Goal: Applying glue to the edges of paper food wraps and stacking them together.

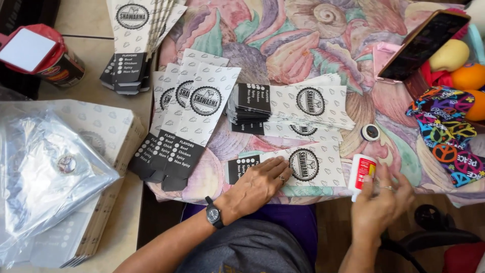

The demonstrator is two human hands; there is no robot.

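Floral cloth (283, 45): left hand (257, 184) presses white sleeve (298, 164); right hand (379, 202) grips glue bottle (361, 172).

Paper sleeves and glue on the table

The left hand (260, 184) lies on a flat sleeve (303, 164); the glue bottle (360, 174) stands just right of it, its cap (370, 132) maybe behind.

Glue bottle (360, 174) base behind right hand (381, 205)

Left hand (262, 182) lies flat on a printed white-and-black paper sleeve (303, 164) at the near edge of the table (313, 50), which is covered by a floral cloth. Right hand (381, 202) grips a white glue bottle (361, 174); its cap (370, 132) lies just beyond. Stacks of sleeves (298, 106) lie farther back.
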